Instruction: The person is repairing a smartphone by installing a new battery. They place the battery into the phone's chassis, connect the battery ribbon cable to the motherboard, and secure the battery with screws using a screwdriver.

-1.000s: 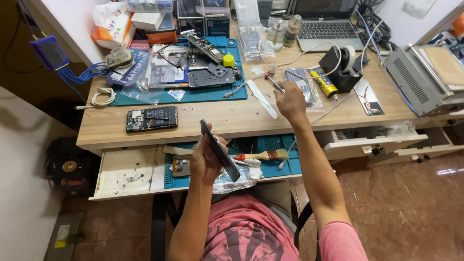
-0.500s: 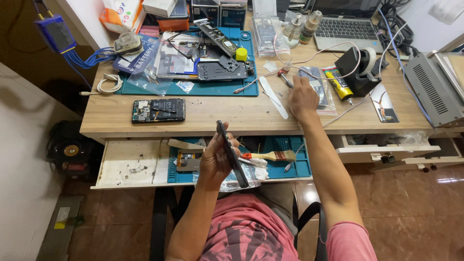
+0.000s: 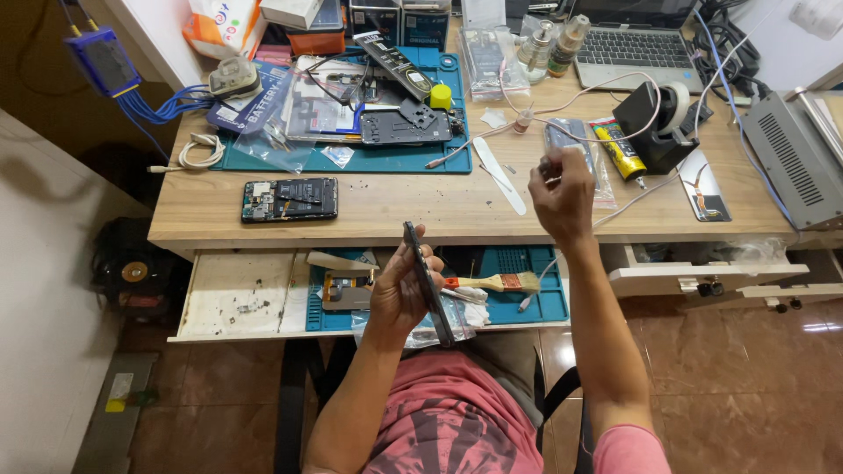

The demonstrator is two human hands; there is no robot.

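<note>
Here the left hand (image 3: 399,294) grasps a dark phone (image 3: 428,283) edge-on, fingers wrapped round its long sides, holding it tilted above the open drawer (image 3: 237,294) just below the front edge of the table (image 3: 421,206). The right hand (image 3: 562,189) is raised over the table's front middle with its grip clenched on a small dark tool (image 3: 546,162); only the tip of it shows above the fingers, so what kind of tool it is cannot be told. A white cable (image 3: 632,197) runs past that wrist towards the front edge.

On the table, left of the hands, an opened phone (image 3: 290,199) with bare circuitry lies flat near the front edge. Behind it a teal work mat (image 3: 351,161) carries a phone frame (image 3: 404,127), loose parts and a yellow cap (image 3: 440,95). A white plastic blade (image 3: 498,184) lies just beside the mat's right edge. Towards the right, a yellow glue tube (image 3: 620,149) lies beside a black tape holder (image 3: 654,123). A laptop (image 3: 632,39) sits at the back edge, and a grey metal box (image 3: 790,158) stands at the right edge.

In the drawer a brush with a wooden handle (image 3: 496,283) lies on a second teal mat (image 3: 518,294), just right of the held phone.
</note>
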